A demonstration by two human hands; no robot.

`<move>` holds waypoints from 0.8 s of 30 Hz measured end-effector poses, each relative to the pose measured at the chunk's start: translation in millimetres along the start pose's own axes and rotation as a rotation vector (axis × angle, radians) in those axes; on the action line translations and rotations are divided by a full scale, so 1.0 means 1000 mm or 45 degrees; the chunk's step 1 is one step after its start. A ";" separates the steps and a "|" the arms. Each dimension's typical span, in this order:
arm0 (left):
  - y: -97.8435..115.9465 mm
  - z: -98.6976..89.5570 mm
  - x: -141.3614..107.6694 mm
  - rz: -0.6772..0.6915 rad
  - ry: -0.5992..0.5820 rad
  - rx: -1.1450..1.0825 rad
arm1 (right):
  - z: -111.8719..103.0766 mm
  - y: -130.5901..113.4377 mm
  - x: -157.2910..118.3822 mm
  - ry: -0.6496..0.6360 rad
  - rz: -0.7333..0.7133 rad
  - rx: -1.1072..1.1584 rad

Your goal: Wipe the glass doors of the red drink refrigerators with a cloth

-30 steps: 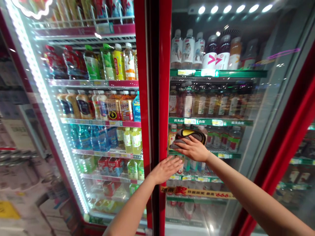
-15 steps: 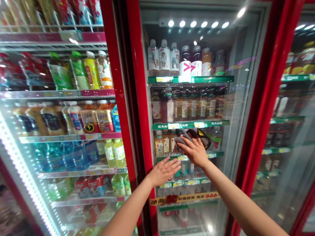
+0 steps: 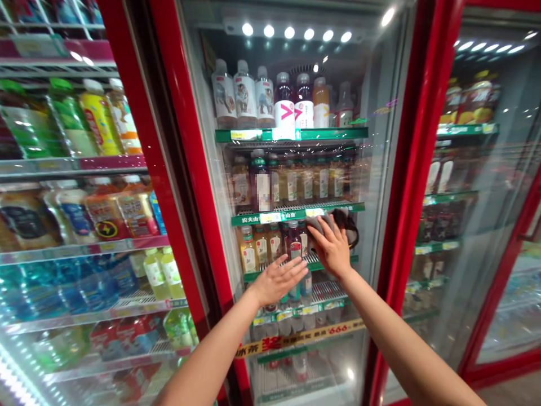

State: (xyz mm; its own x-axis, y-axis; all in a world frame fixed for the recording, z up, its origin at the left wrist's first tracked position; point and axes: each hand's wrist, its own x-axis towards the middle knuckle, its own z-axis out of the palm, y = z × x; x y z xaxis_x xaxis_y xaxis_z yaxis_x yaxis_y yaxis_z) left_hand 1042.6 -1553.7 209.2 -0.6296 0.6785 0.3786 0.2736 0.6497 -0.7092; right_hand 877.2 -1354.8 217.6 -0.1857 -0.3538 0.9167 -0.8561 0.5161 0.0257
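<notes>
My right hand presses a grey cleaning cloth with dark and yellow edging against the glass door of a drinks fridge. Its fingers are spread over the cloth, in front of the third shelf and just right of the door's middle. Lower and to the left, my left hand is held flat with the fingers stretched out and nothing in it. It is at the glass; whether the palm touches cannot be made out. Behind the door stand bottled drinks, among them bottles with white labels.
Red frames border the door. On the left, a lit shelf unit holds bottles, including a yellow one. Another glass-fronted fridge stands on the right. A yellow strip with red print crosses the door's lower part.
The view has turned right, so the fridges appear further left. Across the glass, my right hand and the cloth have moved right and slightly up. My left hand has also shifted right over the door.
</notes>
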 end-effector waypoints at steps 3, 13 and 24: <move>-0.005 0.001 0.021 -0.060 -0.015 0.021 | 0.004 0.022 -0.036 0.135 0.206 0.016; -0.029 0.001 0.076 -0.049 0.043 0.089 | 0.000 0.058 -0.032 -0.001 0.123 0.034; -0.032 0.004 0.089 -0.088 0.043 0.214 | -0.006 0.072 -0.044 -0.077 0.048 0.019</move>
State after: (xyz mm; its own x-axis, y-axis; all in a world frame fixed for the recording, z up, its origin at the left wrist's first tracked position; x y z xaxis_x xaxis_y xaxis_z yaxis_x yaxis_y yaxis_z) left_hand 975.1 -1515.6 263.2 -0.6171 0.6473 0.4474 0.1036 0.6305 -0.7692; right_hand 826.8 -1297.5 181.8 -0.2463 -0.3809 0.8912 -0.8552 0.5182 -0.0149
